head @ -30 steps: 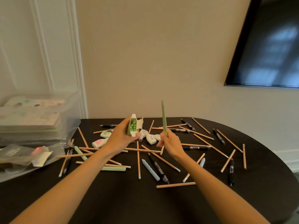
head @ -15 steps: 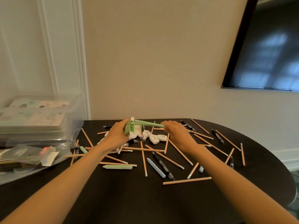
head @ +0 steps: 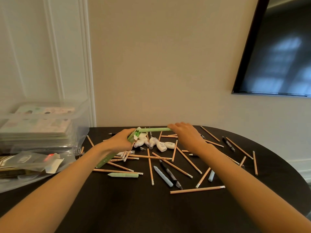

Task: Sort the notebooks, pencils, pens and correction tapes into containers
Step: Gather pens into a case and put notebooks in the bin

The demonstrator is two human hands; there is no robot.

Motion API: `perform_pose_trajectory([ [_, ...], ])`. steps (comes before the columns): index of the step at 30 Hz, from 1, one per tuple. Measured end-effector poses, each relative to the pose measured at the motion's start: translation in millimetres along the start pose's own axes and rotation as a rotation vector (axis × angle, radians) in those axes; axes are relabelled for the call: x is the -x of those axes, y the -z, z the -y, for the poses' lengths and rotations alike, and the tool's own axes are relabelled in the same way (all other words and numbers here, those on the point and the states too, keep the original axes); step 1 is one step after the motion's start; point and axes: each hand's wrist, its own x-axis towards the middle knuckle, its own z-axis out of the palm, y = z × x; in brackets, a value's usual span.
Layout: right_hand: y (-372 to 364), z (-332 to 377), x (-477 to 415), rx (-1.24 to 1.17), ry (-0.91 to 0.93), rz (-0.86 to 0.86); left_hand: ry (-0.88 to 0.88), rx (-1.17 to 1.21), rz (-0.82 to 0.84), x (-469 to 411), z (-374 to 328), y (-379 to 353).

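Note:
My left hand (head: 120,141) grips a long green pencil box (head: 107,157) with its open flap end up, green pencil ends showing inside. My right hand (head: 186,134) pinches the far end of a green pencil (head: 154,129), held level with its tip at the box mouth. Several wooden pencils (head: 197,189), black pens (head: 170,174), pale blue pens (head: 163,176) and another green pencil (head: 123,175) lie scattered on the dark table (head: 134,207). White correction tapes (head: 161,146) cluster below my hands. Notebooks (head: 37,125) are stacked in a clear bin at the left.
The clear plastic bin (head: 79,132) stands at the table's left edge, with a flat clear lid or tray (head: 25,165) holding packets in front of it. A dark wall screen (head: 277,47) hangs at the upper right. The table's rounded edge curves at the right.
My right hand swung the green pencil from upright to level and brought its tip to the box mouth. The left hand tilted the box toward it. The camera moved closer.

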Motion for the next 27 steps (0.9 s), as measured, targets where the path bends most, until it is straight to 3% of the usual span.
perform_pose_trajectory([
  [16,20,12,-21,0.174,0.057,0.282,0.060,-0.395,0.122,-8,4,-8],
  [24,9,57,-28,0.306,0.163,0.020,0.107,-0.280,0.030,-18,-9,-19],
  [27,12,56,-30,0.160,-0.036,-0.127,0.094,-0.230,-0.018,-15,-22,-16],
])
